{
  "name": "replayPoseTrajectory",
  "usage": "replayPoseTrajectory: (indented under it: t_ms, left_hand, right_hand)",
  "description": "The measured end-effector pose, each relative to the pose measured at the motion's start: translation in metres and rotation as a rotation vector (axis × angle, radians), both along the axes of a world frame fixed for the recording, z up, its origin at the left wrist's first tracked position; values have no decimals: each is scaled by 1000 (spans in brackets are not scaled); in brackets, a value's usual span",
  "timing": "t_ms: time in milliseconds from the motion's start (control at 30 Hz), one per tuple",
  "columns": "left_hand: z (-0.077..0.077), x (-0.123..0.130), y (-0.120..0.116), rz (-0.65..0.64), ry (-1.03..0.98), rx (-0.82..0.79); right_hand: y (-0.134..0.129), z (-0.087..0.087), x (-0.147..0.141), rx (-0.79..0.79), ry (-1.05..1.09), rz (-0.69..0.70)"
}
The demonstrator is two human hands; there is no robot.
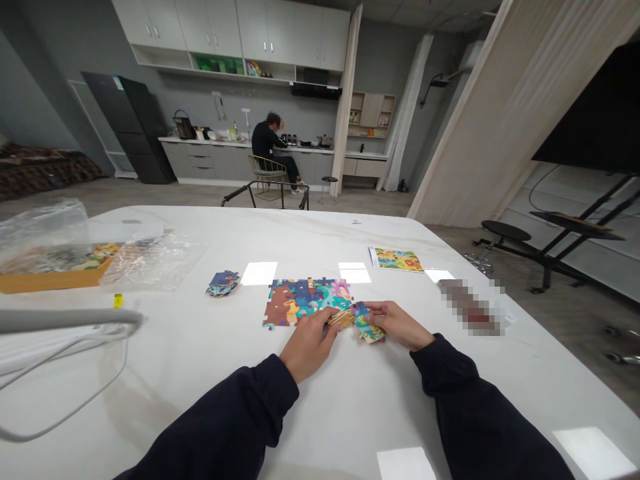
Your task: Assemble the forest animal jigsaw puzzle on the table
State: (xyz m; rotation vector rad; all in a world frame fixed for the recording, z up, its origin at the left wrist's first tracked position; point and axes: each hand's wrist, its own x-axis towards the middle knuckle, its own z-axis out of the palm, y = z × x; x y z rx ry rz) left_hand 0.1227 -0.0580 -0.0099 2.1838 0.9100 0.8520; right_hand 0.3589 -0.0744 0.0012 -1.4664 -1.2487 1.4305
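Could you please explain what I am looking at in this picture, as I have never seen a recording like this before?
There is no robot here: the two bare hands belong to the person wearing the camera. The single picture comes from that head camera, looking forward and down.

On the white table lies a partly joined puzzle, with a small pile of loose pieces to its left and a colourful picture sheet beyond it to the right. At the far left are an orange box and clear plastic wrapping.

The left hand holds a small stack of pieces; the right hand holds colourful pieces.
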Motion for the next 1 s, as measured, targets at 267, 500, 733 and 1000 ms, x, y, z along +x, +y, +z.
replayPoseTrajectory:
  t_ms: [267, 500, 733, 1000]
  left_hand:
    - [-3, -1, -2, -37, 68, 33]
    - [-5, 1, -1, -62, 21, 96]
    - [-4, 0, -3, -57, 26, 105]
    - [-2, -1, 1, 136, -123, 165]
  right_hand:
    - [-1, 2, -2, 0, -61, 27]
    - [-2, 4, -3, 68, -93, 11]
    - [-1, 5, -1, 19, -101, 27]
    - [-3, 12, -12, 73, 41, -102]
